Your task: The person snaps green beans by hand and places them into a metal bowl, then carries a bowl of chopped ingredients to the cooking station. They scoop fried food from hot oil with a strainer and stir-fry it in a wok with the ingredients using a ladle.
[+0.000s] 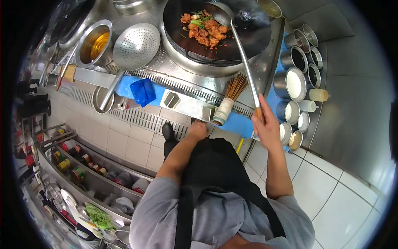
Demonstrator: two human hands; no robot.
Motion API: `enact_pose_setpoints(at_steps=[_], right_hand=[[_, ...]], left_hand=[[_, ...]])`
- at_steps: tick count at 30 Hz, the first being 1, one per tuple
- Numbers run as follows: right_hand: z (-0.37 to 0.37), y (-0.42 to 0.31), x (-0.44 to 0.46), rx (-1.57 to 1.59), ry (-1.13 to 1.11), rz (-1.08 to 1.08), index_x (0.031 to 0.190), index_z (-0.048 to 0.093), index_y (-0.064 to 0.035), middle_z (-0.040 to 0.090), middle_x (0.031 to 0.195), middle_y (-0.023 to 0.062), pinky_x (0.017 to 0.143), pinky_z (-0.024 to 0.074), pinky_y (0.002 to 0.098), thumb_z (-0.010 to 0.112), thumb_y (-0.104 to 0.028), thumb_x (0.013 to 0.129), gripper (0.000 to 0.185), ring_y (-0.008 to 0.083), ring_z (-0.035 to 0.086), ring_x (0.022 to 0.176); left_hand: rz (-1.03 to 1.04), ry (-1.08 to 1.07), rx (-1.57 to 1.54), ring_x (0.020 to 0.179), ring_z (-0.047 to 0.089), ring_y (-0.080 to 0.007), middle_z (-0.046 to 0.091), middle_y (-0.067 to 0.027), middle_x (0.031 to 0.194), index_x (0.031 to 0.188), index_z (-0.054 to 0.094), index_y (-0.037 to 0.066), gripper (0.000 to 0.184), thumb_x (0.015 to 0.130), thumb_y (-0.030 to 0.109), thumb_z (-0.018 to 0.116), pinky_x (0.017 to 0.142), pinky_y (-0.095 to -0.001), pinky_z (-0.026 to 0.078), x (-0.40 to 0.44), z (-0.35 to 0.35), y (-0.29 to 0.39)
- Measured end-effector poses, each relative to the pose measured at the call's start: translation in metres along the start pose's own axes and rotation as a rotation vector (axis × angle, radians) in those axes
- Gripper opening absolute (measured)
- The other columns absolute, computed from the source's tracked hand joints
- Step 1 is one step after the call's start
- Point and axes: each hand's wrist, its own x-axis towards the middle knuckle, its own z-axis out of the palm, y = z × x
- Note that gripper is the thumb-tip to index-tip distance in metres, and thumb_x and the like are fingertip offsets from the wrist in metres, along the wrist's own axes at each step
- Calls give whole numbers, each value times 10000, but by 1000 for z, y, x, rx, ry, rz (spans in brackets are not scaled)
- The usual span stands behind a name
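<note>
My right hand (267, 126) is wrapped round the wooden handle end of a long metal ladle (242, 52). The ladle's bowl rests in a large black wok (253, 33), beside browned pieces of food (207, 30) with bits of green among them. My left hand (198, 130) is closed in a fist low at the stove's front edge, and whatever its fingers hold, if anything, is hidden. Between my hands, a bamboo wok brush (226, 106) leans bristles-up at the front ledge, with a pale wrapped handle.
Left of the wok, a perforated strainer (137, 46) lies near a metal pot (85, 50) of amber liquid. A blue cloth (143, 92) sits on the ledge. Several metal containers (295, 83) and squeeze bottles (318, 95) line the right side. Behind at left, a shelf (89, 182) holds jars.
</note>
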Motion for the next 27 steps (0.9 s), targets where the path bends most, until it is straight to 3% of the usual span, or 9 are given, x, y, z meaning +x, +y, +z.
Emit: enact_pose_setpoints(at_steps=[4, 7, 10, 13, 16, 18, 20, 24, 27], right_hand=[[-12, -30, -12, 324, -71, 184, 1633, 350, -120, 550, 882, 10, 545, 406, 214, 599, -23, 999, 688, 38, 476, 615], [-8, -24, 22, 96, -52, 219, 1637, 344, -127, 531, 826, -28, 528, 390, 208, 596, -14, 1002, 692, 33, 455, 607], [10, -13, 50, 17, 17, 147, 1636, 347, -131, 532, 824, -35, 529, 390, 202, 597, -6, 994, 700, 31, 449, 603], [19, -20, 60, 69, 137, 76, 1637, 348, -134, 518, 815, -40, 537, 393, 203, 597, 1, 985, 711, 35, 433, 603], [20, -16, 67, -43, 257, 31, 1636, 349, -136, 514, 809, -46, 533, 395, 211, 599, 3, 976, 720, 41, 428, 597], [20, -5, 81, -215, 311, -26, 1635, 352, -137, 521, 805, -46, 525, 395, 216, 605, 0, 971, 723, 39, 435, 593], [29, -24, 85, -40, 244, 110, 1635, 357, -143, 501, 814, -42, 530, 407, 230, 622, -11, 961, 735, 55, 441, 594], [33, -44, 63, -37, 186, 87, 1612, 407, -142, 544, 895, -31, 621, 439, 225, 630, 4, 952, 712, 59, 464, 673], [36, -58, 24, -172, 230, 7, 1576, 479, -140, 611, 1007, -18, 746, 463, 209, 635, 27, 944, 672, 52, 488, 780]], left_hand=[[35, -210, 225, 1441, 469, -360, 554, -221, 1501, 1431, 574, -19, 564, 964, 282, 479, 1214, -519, 312, 15, 5, 4], [70, -270, 245, 1499, 395, -370, 492, -222, 1562, 1479, 527, -21, 610, 962, 300, 488, 1253, -528, 239, 18, 5, 3], [91, 16, -83, 1528, 342, -358, 460, -223, 1583, 1486, 515, -18, 634, 959, 336, 506, 1263, -498, 240, 47, 56, -29], [282, 99, -80, 1457, 443, -377, 522, -251, 1515, 1476, 514, -26, 670, 944, 376, 576, 1221, -464, 336, 60, 47, -46], [-14, -245, -217, 1332, 566, -401, 593, -269, 1420, 1450, 525, -37, 695, 922, 398, 649, 1135, -456, 445, 24, -2, -47], [-68, -12, -521, 1227, 628, -437, 636, -283, 1342, 1416, 543, -52, 715, 901, 420, 698, 1074, -481, 493, -13, 10, -88], [-152, 91, -575, 1250, 612, -433, 628, -290, 1349, 1397, 556, -58, 721, 894, 436, 709, 1076, -481, 489, -50, 42, -146], [-485, -35, -284, 1248, 623, -416, 652, -287, 1323, 1343, 592, -86, 682, 886, 400, 738, 1064, -468, 503, -139, 19, -239], [-514, -2, -229, 1244, 627, -412, 660, -292, 1308, 1271, 641, -95, 619, 908, 401, 715, 1067, -466, 506, -191, 28, -326]])
